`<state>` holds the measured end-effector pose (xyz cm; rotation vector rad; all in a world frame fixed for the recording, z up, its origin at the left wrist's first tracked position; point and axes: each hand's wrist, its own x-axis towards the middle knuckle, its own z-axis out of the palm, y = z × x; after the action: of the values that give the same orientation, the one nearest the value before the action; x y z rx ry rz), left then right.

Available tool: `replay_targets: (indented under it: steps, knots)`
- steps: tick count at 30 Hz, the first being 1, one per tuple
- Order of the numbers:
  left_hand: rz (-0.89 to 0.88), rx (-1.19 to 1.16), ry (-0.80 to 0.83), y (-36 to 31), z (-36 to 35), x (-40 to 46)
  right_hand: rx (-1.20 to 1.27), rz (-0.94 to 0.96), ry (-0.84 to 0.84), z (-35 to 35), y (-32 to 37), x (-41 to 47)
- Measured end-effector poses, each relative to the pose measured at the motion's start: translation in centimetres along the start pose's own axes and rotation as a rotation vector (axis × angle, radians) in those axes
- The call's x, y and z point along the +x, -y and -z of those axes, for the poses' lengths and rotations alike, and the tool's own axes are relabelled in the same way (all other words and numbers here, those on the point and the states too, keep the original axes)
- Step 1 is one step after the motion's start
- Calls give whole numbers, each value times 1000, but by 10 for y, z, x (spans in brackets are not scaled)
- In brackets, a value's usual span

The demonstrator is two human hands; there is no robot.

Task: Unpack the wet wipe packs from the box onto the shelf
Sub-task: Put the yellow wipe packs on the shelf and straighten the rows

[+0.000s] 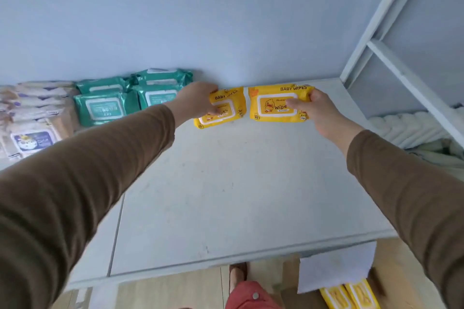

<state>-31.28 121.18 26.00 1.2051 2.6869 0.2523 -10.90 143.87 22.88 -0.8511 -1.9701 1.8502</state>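
Note:
Two yellow baby wipe packs lie at the back of the white shelf (226,195), against the wall. My left hand (197,101) grips the left yellow pack (227,108), thumb on its lid. My right hand (317,110) holds the right yellow pack (273,104) by its right end, thumb across the front. The two packs sit side by side with a small gap between them. Below the shelf's front edge, the cardboard box (381,283) on the floor shows more yellow packs (349,295) under a white flap.
Green wipe packs (105,105) are stacked left of the yellow ones, and cream and purple packs (32,120) stand further left. A white shelf frame (391,57) rises at the right, with folded white textiles (411,130) behind it. Wooden floor shows below.

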Motion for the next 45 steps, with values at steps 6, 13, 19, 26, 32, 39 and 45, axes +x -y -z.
replay_targets:
  steps: [6,13,19,26,32,39,45]
  knots:
    - [8,31,-27,17,-3,84,-30,-44,3,6,-9,88]
    - [40,193,17,41,-21,139,30,-71,87,-18,-22,150]
    - [1,278,-38,47,-25,147,85,-81,17,-41,-34,178]
    - [-49,157,-14,46,-26,148,88,-61,-16,-26,-37,181]
    - [-90,241,20,31,-23,158,92,-93,20,-5,-48,184]
    - [-149,291,-146,32,-26,144,36,-21,-52,-20,-40,176]
    - [-193,327,-273,40,-40,139,-289,18,-157,-28,-54,183]
